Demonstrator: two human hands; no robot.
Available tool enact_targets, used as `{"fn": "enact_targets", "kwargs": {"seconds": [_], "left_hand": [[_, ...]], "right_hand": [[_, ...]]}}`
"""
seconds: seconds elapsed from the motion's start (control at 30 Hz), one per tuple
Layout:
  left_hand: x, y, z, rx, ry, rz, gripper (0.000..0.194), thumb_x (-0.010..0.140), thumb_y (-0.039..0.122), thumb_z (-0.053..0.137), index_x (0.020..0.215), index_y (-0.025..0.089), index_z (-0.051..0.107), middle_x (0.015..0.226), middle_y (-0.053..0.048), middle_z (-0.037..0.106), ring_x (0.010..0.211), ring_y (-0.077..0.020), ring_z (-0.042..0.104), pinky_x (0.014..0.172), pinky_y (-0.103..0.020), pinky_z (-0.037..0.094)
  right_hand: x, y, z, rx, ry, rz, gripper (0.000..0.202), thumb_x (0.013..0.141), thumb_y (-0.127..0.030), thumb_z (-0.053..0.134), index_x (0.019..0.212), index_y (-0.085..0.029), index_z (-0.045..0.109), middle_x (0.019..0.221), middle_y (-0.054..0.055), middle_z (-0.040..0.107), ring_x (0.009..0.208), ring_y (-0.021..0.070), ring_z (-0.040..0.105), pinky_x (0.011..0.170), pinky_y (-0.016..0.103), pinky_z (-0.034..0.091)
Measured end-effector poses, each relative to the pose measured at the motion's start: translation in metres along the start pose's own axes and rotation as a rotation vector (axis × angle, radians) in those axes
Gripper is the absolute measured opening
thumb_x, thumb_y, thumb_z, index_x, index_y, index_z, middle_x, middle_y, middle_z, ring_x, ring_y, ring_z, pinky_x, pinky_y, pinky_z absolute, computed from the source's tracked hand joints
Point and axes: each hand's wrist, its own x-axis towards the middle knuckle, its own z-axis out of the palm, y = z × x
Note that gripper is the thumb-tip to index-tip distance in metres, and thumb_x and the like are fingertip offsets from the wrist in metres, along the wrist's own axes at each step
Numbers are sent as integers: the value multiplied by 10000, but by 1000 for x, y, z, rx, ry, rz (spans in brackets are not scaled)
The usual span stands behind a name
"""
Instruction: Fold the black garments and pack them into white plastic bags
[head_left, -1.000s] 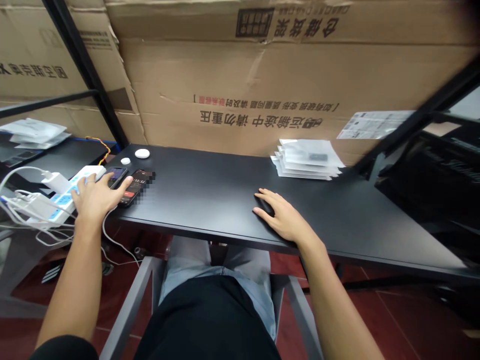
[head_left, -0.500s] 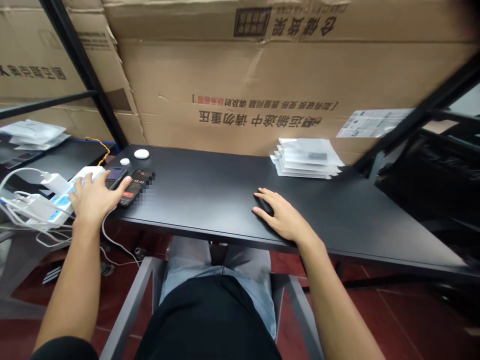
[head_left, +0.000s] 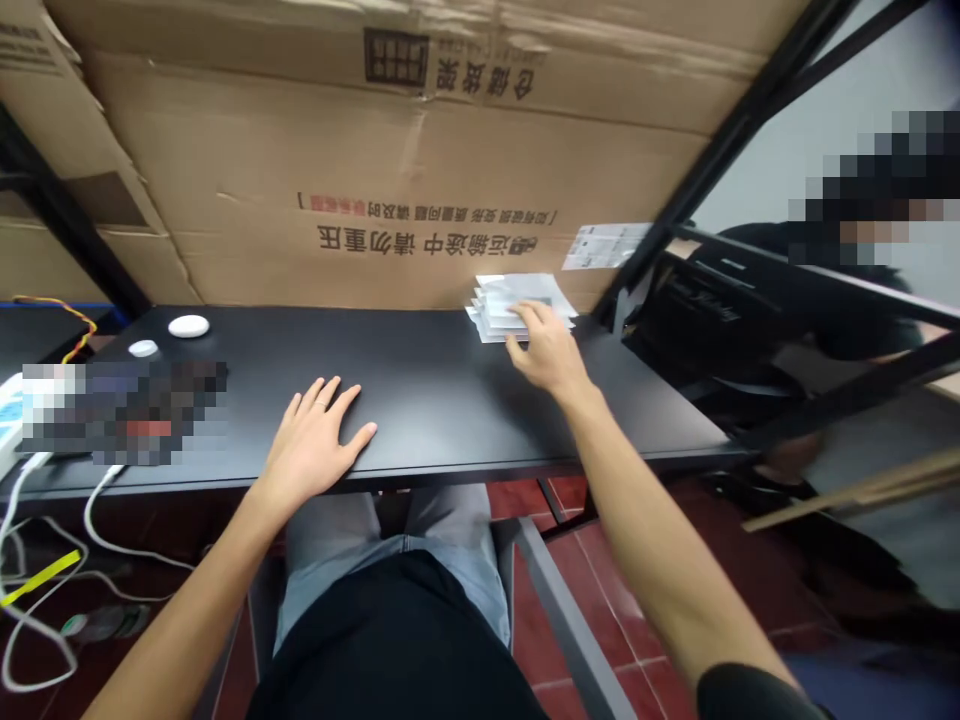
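My left hand (head_left: 315, 440) lies on the black table (head_left: 420, 400) near its front edge, fingers spread, with a ring on one finger and nothing held. At the back right, my right hand (head_left: 547, 350) reaches over the front of a stack of thin white packets (head_left: 499, 300). Its thumb and fingers are apart, and the fingertips are at the top packet. Whether they press on it cannot be made out.
Two round white objects (head_left: 189, 326) sit at the back left, beside a blurred-out patch. A white power strip (head_left: 11, 425) and white cables (head_left: 105, 535) are at the far left. Cardboard (head_left: 375, 150) stands behind the table. Another person (head_left: 817, 260) is at the right.
My left hand has left the phones and power strip and moved right onto the table. My right hand has moved forward to the packets. The view has turned right.
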Motion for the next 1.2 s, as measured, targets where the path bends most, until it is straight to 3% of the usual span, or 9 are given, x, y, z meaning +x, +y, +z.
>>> {"fn": "enact_targets", "kwargs": {"seconds": [0.13,0.3,0.4,0.57,0.77,0.83,0.93,1.07,1.2], "left_hand": [[-1,-5,0,25,13,-5,733,1141,672,501,1744,266,593,1841,-158,519,1751,-419,418,1398,-655,384],[-1,-4,-1,45,25,5,722,1149,651,499,1737,243,599,1830,-175,529,1740,-424,437,1391,-652,399],[-1,-2,-1,45,36,6,694,1148,648,510,1720,269,614,1822,-163,544,1734,-420,450,1386,-649,410],[-1,-1,-3,20,19,-7,741,1153,638,501,1759,215,542,1823,-198,531,1738,-433,436,1406,-658,380],[6,9,-10,-91,166,36,880,1064,516,704,1828,223,380,1831,-210,501,1720,-415,460,1387,-606,445],[12,19,-13,-91,201,130,858,1038,453,758,1802,248,425,1842,-187,490,1732,-404,442,1399,-598,438],[22,37,-15,-32,186,307,634,1055,345,754,1662,250,598,1786,-165,567,1699,-390,494,1405,-590,430],[29,53,-14,52,164,363,294,1112,201,627,1374,223,759,1529,-147,771,1402,-333,744,1192,-488,605],[27,50,-15,110,152,287,305,1094,103,548,1229,246,781,1426,-103,821,1250,-294,791,819,-401,648]], "right_hand": [[46,58,-9,-284,-180,-31,757,979,-121,564,1720,-6,457,1814,337,454,1694,493,415,1359,723,378],[62,86,1,-457,-258,-27,475,994,-108,539,1451,-70,662,1475,295,749,1377,420,654,1178,624,492],[61,85,2,-480,-224,12,374,1048,-151,485,1345,-89,705,1310,297,791,1235,412,691,1033,547,532],[52,55,-4,-490,-97,-53,395,1114,-198,422,1375,-93,700,1307,287,783,1237,428,676,951,508,540],[8,-39,8,-436,-106,-439,310,1140,-181,483,1283,-138,754,1260,220,808,1176,389,694,975,503,545],[-9,-74,18,-407,-109,-541,278,1156,-167,504,1254,-138,762,1197,188,822,1107,355,715,924,474,552],[-27,-113,30,-329,-111,-653,257,1175,-158,531,1259,-141,773,1161,154,839,1058,316,739,897,442,573],[-38,-123,33,-191,-110,-766,338,1202,-132,490,1404,-127,761,1341,149,852,1194,295,776,999,432,622],[-47,-95,19,-50,-134,-762,356,1201,-145,508,1434,-201,770,1439,128,834,1331,289,753,1126,451,605]]}}
